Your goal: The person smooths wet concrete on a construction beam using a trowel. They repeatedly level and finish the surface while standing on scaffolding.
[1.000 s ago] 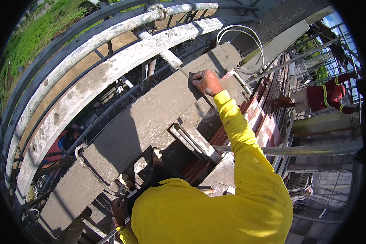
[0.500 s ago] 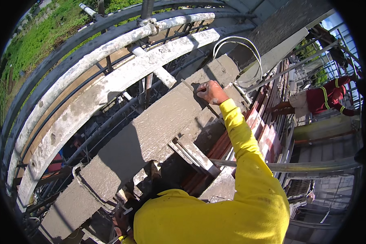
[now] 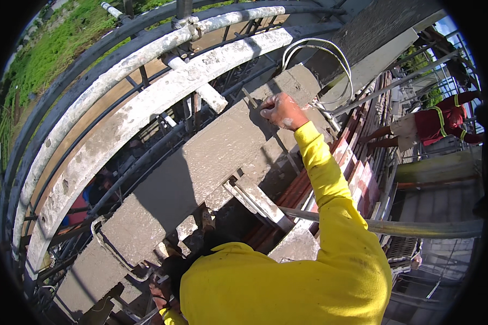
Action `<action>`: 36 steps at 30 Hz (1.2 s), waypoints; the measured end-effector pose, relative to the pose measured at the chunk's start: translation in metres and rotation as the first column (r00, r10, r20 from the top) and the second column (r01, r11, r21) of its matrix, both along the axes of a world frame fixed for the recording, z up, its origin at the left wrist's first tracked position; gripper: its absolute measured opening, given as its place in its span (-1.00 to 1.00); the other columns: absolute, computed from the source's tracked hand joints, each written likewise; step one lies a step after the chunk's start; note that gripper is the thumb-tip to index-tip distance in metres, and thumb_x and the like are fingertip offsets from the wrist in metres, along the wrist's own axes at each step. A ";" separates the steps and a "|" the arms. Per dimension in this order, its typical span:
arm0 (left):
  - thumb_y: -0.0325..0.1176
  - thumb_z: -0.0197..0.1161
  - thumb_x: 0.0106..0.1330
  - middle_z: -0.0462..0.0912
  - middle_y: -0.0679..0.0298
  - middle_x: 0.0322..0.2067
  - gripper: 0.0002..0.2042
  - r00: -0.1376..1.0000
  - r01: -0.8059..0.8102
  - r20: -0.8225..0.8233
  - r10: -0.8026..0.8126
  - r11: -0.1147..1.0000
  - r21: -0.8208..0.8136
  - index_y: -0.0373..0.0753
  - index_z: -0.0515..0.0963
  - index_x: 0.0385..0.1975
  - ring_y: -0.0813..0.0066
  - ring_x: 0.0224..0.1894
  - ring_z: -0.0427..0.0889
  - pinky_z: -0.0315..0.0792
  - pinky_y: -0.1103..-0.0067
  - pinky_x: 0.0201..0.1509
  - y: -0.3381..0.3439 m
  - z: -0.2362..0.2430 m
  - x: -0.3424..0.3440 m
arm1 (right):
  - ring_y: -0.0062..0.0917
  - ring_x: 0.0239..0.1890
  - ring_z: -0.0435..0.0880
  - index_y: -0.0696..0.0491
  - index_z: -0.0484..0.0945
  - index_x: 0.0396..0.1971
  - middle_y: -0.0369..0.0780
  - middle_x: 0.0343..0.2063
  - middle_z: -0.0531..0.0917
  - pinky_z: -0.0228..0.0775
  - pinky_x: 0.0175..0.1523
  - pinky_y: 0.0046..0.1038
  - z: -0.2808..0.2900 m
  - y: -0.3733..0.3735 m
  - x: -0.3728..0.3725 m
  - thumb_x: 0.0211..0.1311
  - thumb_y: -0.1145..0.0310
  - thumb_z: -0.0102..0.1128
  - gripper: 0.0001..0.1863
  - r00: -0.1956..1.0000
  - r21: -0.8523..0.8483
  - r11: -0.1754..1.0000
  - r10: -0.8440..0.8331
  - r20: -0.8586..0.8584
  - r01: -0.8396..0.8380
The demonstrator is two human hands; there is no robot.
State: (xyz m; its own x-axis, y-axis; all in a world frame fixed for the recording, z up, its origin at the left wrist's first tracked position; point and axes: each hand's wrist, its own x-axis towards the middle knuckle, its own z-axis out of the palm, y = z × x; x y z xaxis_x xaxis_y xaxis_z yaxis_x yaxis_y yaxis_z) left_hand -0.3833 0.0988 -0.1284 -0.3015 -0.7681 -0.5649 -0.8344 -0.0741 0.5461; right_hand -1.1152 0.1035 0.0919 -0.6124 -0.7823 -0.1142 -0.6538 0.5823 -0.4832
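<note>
My right hand [image 3: 283, 111], dusted with grey cement, is closed around a thin straight bar [image 3: 249, 98]. The bar lies across the far part of a long strip of wet grey mortar [image 3: 211, 154] and reaches past its right edge. Its exact kind is unclear. A yellow sleeve [image 3: 325, 173] covers my right arm, stretched out ahead. My left hand [image 3: 160, 295] is low at the left, beside the near part of the strip, in shadow. A small pale piece [image 3: 161, 278] is next to it. The left fingers are too dark and covered to read.
A bent metal rod [image 3: 106, 246] rests along the strip's near left. Curved white-splashed rails [image 3: 168, 81] run along the left, above a drop. A looped pale cable [image 3: 344, 65] hangs beyond my right hand. A person in a red top [image 3: 439, 122] stands at the right.
My right hand has slid the bar a little farther along the mortar, toward the far end. The view has shifted slightly. My left hand stays near the same place.
</note>
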 end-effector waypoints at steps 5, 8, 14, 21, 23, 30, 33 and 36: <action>-0.18 0.28 0.30 0.79 0.07 -0.18 -0.67 0.998 -0.053 -0.031 0.055 0.998 0.044 -0.22 0.72 -0.05 0.21 -0.11 0.78 0.59 0.36 -0.04 -0.004 0.001 -0.009 | -0.08 -0.23 0.77 0.12 0.76 -0.35 0.02 -0.35 0.76 0.60 -0.04 -0.21 -0.029 -0.006 0.062 0.08 0.43 0.37 -0.86 0.999 -0.045 0.999 0.024 0.031 -0.023; -0.17 0.28 0.30 0.80 0.08 -0.19 -0.67 0.994 -0.100 -0.044 0.103 0.992 0.077 -0.22 0.72 -0.06 0.21 -0.12 0.78 0.60 0.36 -0.04 -0.005 -0.002 -0.014 | -0.01 -0.22 0.75 0.11 0.76 -0.37 0.05 -0.38 0.75 0.59 -0.01 -0.15 -0.036 -0.002 0.059 0.03 0.41 0.37 -0.85 1.000 -0.080 0.997 -0.009 0.014 0.010; -0.15 0.29 0.30 0.80 0.09 -0.20 -0.67 0.967 -0.214 -0.095 0.236 0.957 0.193 -0.20 0.73 -0.07 0.22 -0.13 0.78 0.60 0.36 -0.05 -0.002 -0.004 -0.025 | 0.02 -0.18 0.74 0.10 0.77 -0.30 0.05 -0.35 0.76 0.59 0.05 -0.13 -0.045 0.018 -0.015 0.01 0.37 0.36 -0.78 0.960 -0.035 0.988 -0.154 -0.232 0.151; -0.28 0.19 0.43 0.77 0.04 -0.13 -0.64 0.973 0.205 -0.117 -0.199 0.978 0.041 -0.38 0.62 0.09 0.30 -0.11 0.75 0.59 0.42 -0.01 -0.007 0.055 -0.067 | -0.61 -0.58 0.65 0.14 0.65 -0.39 -0.27 -0.54 0.69 0.53 -0.47 -0.55 -0.021 0.077 -0.050 0.22 0.46 0.39 -0.91 0.799 -0.424 0.712 -0.329 0.504 0.560; -0.26 0.14 0.46 0.73 -0.03 -0.05 -0.63 0.953 0.275 -0.173 -0.247 0.949 0.157 -0.36 0.60 0.11 0.16 0.01 0.71 0.54 0.38 0.09 -0.006 0.067 -0.074 | -0.64 -0.56 0.65 0.13 0.63 -0.40 -0.32 -0.50 0.68 0.54 -0.43 -0.59 -0.008 0.072 -0.009 0.27 0.48 0.37 -0.91 0.779 -0.496 0.659 -0.228 0.585 0.565; -0.24 0.13 0.47 0.72 -0.05 -0.04 -0.66 0.775 0.601 -0.310 -0.551 0.794 0.091 -0.31 0.60 0.08 -0.04 0.00 0.71 0.55 0.30 0.10 -0.021 0.194 -0.139 | -0.65 -0.45 0.69 0.12 0.66 -0.20 -0.30 -0.38 0.72 0.62 -0.29 -0.59 0.002 0.044 0.107 0.35 0.44 0.36 -0.89 0.710 -0.569 0.578 -0.027 0.704 0.585; -0.22 0.24 0.42 0.71 -0.05 -0.05 -0.63 0.719 0.474 -0.465 -0.517 0.854 -0.216 -0.27 0.57 0.12 -0.07 0.00 0.70 0.57 0.27 0.10 -0.024 0.238 -0.179 | -0.64 -0.40 0.70 0.11 0.62 -0.12 -0.29 -0.33 0.72 0.63 -0.27 -0.56 -0.015 0.016 0.148 0.38 0.47 0.32 -0.86 0.613 -0.588 0.553 0.166 0.772 0.591; -0.14 0.31 0.39 0.62 -0.05 0.09 -0.52 0.884 0.223 -0.269 -0.383 0.850 -0.477 -0.28 0.50 0.21 -0.05 0.12 0.63 0.53 0.26 0.18 -0.020 0.254 -0.230 | -0.64 -0.39 0.70 0.12 0.60 -0.07 -0.29 -0.31 0.72 0.61 -0.22 -0.57 -0.027 -0.014 0.188 0.40 0.47 0.31 -0.83 0.472 -0.577 0.624 0.350 0.809 0.526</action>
